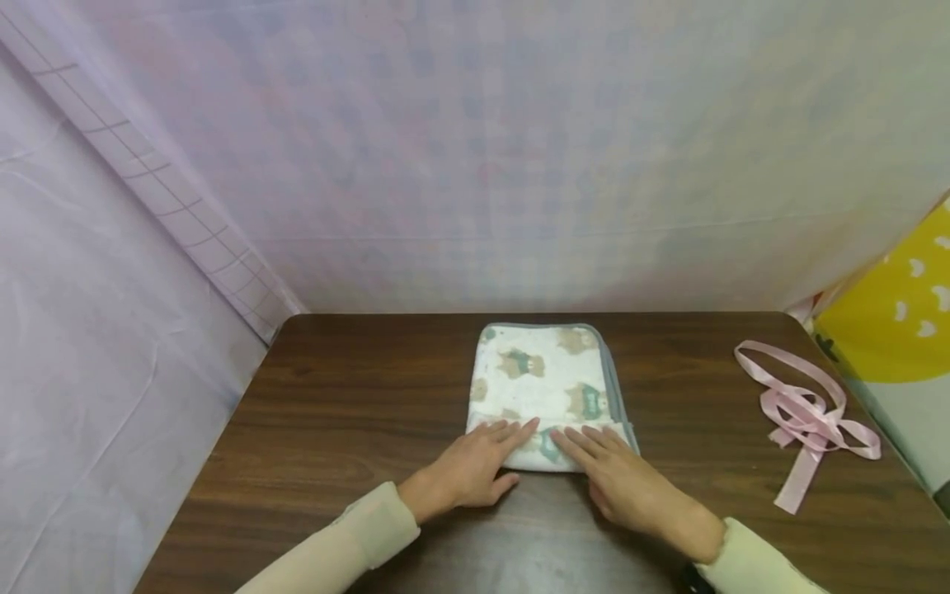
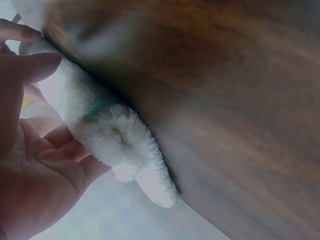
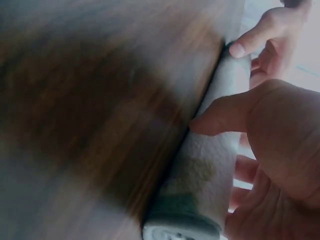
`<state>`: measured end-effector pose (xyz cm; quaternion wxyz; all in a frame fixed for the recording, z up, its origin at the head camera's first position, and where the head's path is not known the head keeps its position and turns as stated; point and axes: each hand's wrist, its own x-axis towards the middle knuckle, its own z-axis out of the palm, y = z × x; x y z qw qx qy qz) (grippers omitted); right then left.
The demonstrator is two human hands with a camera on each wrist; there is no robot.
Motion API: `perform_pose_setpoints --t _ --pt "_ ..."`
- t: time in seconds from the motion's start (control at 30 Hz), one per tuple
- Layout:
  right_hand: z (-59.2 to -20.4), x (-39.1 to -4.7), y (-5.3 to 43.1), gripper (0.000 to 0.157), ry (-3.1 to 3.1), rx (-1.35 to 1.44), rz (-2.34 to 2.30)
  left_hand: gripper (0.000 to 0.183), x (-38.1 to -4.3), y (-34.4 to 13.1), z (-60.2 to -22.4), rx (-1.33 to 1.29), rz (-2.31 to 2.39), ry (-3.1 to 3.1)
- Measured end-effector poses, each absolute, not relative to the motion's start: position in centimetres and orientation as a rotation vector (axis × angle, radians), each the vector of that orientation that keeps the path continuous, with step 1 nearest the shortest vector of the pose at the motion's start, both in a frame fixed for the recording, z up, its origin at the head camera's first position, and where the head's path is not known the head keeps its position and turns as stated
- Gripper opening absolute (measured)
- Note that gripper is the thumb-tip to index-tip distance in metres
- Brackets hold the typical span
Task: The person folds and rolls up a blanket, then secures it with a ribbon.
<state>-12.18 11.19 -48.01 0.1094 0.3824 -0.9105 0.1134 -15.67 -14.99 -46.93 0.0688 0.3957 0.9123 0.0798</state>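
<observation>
A fluffy white cloth (image 1: 542,384) with brown and green bear prints and grey edging lies folded on the table. Its near edge is turned up into a thick roll, whose layered end (image 3: 180,231) shows in the right wrist view. My left hand (image 1: 475,464) rests on the left part of this roll, fingers extended over it and thumb out at its near side. On the right part my right hand (image 1: 623,478) presses with fingers stretched forward; its thumb (image 3: 220,117) touches the roll's near side, close to the wood. The fingertips of both hands almost meet.
A loosely heaped pink ribbon (image 1: 809,421) lies at the right of the dark wooden table (image 1: 334,396). Pale sheets (image 1: 475,165) hang behind and at the left. Beyond the right edge is a yellow patterned cloth (image 1: 898,313).
</observation>
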Motion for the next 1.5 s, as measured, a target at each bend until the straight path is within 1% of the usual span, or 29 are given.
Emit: perform_pose_setpoints --t 0.2,0.5,0.93,1.27,1.5 --pt "-48.1 -12.5 10.9 0.079 -2.74 1.073 0.335 0.083 -15.7 -14.9 -46.8 1.169 0.23 2.746" --pt "-47.5 -12.9 10.5 0.09 -2.873 1.029 0.392 0.085 -15.7 -14.9 -46.7 1.13 0.229 2.746" --pt "-47.3 -13.5 10.9 0.104 -2.936 0.993 0.364 0.086 -15.9 -15.0 -46.4 1.144 0.243 2.751" --pt "-48.2 -13.6 11.2 0.09 -2.761 1.037 0.38 0.086 -15.9 -14.9 -46.4 1.206 0.159 2.783" --pt "-48.2 -13.8 11.4 0.094 -2.703 1.024 0.385 0.089 -16.1 -15.0 -46.7 1.305 0.069 2.821"
